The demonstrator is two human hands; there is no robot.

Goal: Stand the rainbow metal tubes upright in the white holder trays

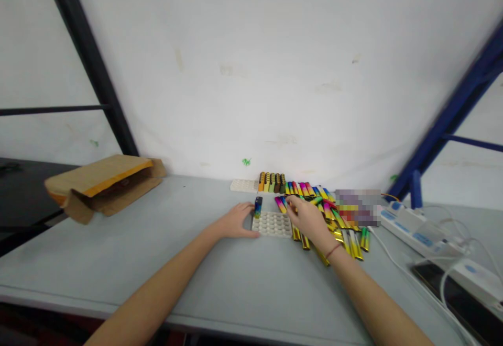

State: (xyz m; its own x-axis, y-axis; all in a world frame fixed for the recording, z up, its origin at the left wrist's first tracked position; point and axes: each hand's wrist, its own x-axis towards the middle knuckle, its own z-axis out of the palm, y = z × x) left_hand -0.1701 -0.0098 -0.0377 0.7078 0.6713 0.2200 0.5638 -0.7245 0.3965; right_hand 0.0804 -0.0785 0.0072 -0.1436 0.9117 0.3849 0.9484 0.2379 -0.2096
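Note:
My left hand (237,221) curves round the left edge of a white tray with round holes (272,225), thumb at the near corner and fingers at the far one. One blue-and-yellow shiny tube (258,208) with a dark top stands upright in the tray's far left corner, close to those fingers. Over the left side of a pile of shiny coloured tubes (341,219), my right hand (304,215) has its fingertips pinched together at a tube. Pink, blue and yellow tubes (280,204) lie just left of these fingertips. The right hand hides part of the pile.
Behind, upright tubes (272,182) stand in rows beside another white holed tray (243,185) near the wall. An open cardboard package (106,181) lies at the left. On the right are a white power strip (420,233), cables and a dark phone-like slab (456,293).

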